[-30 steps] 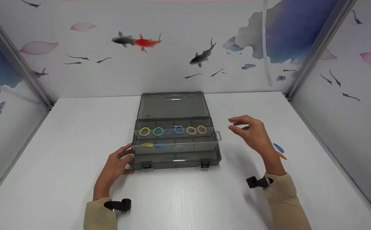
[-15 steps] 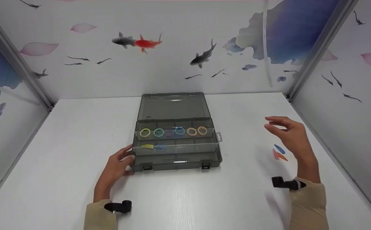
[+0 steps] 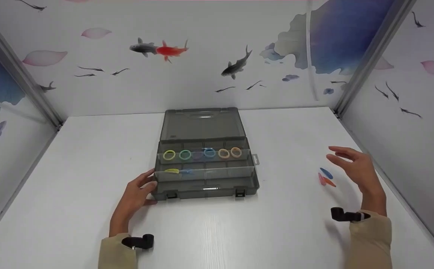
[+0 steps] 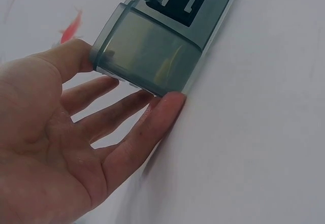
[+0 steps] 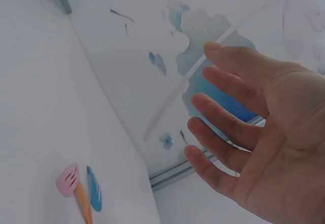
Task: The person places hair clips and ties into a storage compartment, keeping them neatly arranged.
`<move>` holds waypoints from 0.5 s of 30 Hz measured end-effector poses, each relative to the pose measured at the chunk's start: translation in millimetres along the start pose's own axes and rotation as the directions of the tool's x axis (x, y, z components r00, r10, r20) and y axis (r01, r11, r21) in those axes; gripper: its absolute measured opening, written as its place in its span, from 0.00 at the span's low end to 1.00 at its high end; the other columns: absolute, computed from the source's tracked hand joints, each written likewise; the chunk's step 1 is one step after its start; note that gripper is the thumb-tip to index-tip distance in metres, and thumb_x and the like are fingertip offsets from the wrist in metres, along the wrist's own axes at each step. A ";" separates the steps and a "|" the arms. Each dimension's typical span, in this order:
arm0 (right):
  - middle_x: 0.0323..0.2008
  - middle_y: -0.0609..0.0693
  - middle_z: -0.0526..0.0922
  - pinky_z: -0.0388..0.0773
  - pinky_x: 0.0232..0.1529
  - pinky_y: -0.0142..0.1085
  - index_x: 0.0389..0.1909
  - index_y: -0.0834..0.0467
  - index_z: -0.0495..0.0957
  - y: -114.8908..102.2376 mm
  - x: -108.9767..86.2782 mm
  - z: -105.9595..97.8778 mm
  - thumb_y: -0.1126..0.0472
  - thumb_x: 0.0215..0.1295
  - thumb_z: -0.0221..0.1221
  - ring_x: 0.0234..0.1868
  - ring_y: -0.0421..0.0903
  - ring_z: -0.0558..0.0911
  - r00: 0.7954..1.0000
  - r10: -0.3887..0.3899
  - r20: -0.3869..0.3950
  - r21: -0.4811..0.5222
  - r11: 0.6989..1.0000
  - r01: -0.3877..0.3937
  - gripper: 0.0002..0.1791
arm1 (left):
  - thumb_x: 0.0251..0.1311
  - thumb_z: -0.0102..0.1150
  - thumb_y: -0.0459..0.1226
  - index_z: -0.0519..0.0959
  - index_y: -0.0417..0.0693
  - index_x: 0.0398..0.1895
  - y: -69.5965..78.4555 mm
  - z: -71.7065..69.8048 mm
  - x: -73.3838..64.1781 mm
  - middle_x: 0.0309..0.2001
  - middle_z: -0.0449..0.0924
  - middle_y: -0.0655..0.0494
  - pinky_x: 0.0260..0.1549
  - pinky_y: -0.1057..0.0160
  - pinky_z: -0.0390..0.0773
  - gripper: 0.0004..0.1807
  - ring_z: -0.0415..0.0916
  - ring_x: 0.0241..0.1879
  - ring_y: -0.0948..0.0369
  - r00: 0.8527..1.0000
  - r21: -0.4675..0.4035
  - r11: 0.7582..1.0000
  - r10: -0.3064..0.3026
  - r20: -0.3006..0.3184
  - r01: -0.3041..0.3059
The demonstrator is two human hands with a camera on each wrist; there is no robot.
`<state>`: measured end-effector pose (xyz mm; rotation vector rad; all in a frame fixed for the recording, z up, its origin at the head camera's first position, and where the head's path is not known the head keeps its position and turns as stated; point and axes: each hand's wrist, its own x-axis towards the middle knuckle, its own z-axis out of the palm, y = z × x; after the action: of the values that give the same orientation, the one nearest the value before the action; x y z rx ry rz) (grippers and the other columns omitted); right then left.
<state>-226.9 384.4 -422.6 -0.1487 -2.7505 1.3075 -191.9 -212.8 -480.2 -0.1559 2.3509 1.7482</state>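
Note:
An organizer box [image 3: 211, 192] of smoky translucent plastic lies with its lid [image 3: 203, 125] folded back. My left hand [image 3: 136, 192] rests against its left end; in the left wrist view the fairly straight fingers [image 4: 134, 137] touch the end wall and lower corner. Ring-shaped hair ties, including a yellow one [image 3: 169, 155] and a green one [image 3: 185, 155], stand in the back row. The middle row holds a yellow hair clip [image 3: 172, 170] and a blue one [image 3: 187, 172]. Holding nothing, my right hand [image 3: 357, 170] hovers beside blue [image 3: 326, 173], orange [image 3: 329, 182] and pink [image 3: 321, 179] hair clips on the table.
The white table [image 3: 209, 235] is bounded by printed panels [image 3: 202, 82] at the back and both sides. Two black latches, one of them the right latch [image 3: 240, 192], sit on the box's front. A hanging tab [image 3: 255, 159] sticks out from its right side.
My right hand has moved rightward from near the box to beside the loose hair clips, uncovering the pink one. The left hand and the box have stayed put.

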 end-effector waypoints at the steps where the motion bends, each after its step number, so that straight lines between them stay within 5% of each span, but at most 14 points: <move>1: 0.64 0.55 0.75 0.73 0.61 0.44 0.68 0.57 0.72 4.0 1.7 1.1 0.38 0.67 0.60 0.59 0.35 0.70 0.999 0.037 0.006 0.012 0.999 -0.037 0.36 | 0.75 0.46 0.36 0.56 0.52 0.79 0.1 -0.1 0.0 0.76 0.57 0.36 0.47 0.52 0.87 0.31 0.63 0.72 0.36 1.000 0.000 1.000 0.002 0.000 -0.002; 4: 0.66 0.53 0.74 0.69 0.70 0.53 0.71 0.55 0.70 15.8 5.8 4.8 0.34 0.66 0.58 0.63 0.46 0.72 0.985 0.166 0.045 0.052 0.984 -0.168 0.40 | 0.75 0.45 0.36 0.56 0.52 0.79 0.3 -0.7 -0.4 0.76 0.57 0.36 0.48 0.51 0.87 0.30 0.63 0.71 0.36 1.000 -0.002 1.000 0.002 0.003 -0.002; 8: 0.75 0.58 0.64 0.63 0.75 0.54 0.73 0.56 0.66 29.5 9.8 9.7 0.33 0.66 0.57 0.73 0.56 0.66 0.952 0.288 0.103 0.108 0.948 -0.298 0.42 | 0.75 0.46 0.36 0.56 0.51 0.79 -0.1 -1.4 -0.9 0.76 0.57 0.36 0.48 0.51 0.87 0.30 0.63 0.72 0.37 1.000 -0.005 1.000 0.000 0.002 0.000; 15: 0.79 0.61 0.53 0.50 0.77 0.64 0.74 0.56 0.63 48.1 14.3 14.2 0.33 0.66 0.58 0.79 0.65 0.50 0.911 0.394 0.121 0.123 0.905 -0.407 0.44 | 0.75 0.46 0.37 0.56 0.52 0.79 -0.1 -0.9 -0.9 0.76 0.57 0.36 0.48 0.50 0.87 0.31 0.62 0.72 0.37 1.000 -0.009 1.000 -0.001 0.005 0.001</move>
<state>-240.6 405.6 -468.3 -0.6940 -2.7826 1.6419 -191.1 -213.8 -479.8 -0.1530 2.3394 1.7569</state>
